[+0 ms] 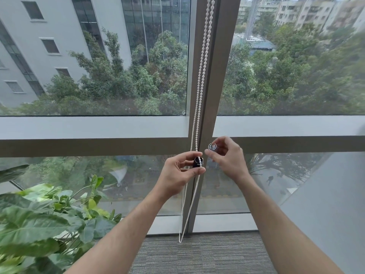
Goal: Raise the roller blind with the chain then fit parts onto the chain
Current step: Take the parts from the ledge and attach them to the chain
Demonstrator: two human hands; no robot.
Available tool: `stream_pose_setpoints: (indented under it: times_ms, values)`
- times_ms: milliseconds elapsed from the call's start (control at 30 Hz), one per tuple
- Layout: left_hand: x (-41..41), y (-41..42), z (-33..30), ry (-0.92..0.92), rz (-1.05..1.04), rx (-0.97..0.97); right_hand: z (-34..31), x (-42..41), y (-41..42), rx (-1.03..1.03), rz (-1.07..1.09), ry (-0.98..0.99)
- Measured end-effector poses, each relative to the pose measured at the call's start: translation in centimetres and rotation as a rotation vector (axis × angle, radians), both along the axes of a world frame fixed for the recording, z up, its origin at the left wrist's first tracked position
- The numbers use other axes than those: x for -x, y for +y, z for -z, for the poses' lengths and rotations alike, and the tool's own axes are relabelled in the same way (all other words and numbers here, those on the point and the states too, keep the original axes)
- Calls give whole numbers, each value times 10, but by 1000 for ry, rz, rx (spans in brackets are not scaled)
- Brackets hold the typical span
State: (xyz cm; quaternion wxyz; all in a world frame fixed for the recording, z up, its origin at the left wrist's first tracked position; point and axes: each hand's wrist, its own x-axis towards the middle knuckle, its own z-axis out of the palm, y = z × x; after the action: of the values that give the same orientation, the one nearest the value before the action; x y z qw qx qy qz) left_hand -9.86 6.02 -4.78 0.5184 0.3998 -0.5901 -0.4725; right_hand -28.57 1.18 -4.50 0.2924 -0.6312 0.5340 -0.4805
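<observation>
A white beaded chain [201, 76] hangs as a double strand down the grey window post, and its loop ends just above the carpet. My left hand [180, 173] pinches a small dark cylindrical part [197, 162] against one strand of the chain at waist height. My right hand [227, 155] holds a small clear round part [212, 146] between thumb and fingers, a little right of the chain and slightly higher. The two parts are apart. No blind fabric shows over the glass.
A grey window post [211, 95] divides two large panes. A leafy green plant [49, 214] fills the lower left. Grey carpet [197, 254] lies below the window, and a pale wall [335, 204] stands at the right.
</observation>
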Motion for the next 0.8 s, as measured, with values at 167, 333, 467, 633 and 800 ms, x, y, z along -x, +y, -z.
stream_pose_setpoints:
  times_ms: [167, 333, 467, 633, 800]
  values:
    - [-2, -2, -3, 1, 17, 25, -15, -8, 18, 20, -170, -89]
    - [-4, -3, 0, 22, 5, 17, -23, -11, 30, 6, -209, -171]
    - [-5, -4, -1, 13, 13, 26, -27, -10, 35, 13, -284, -94]
    - [-9, -5, 1, 28, 14, 9, -37, -8, 42, 19, -373, -4]
    - [-13, -6, 0, 43, 31, -5, -50, -14, 46, 200, -309, 249]
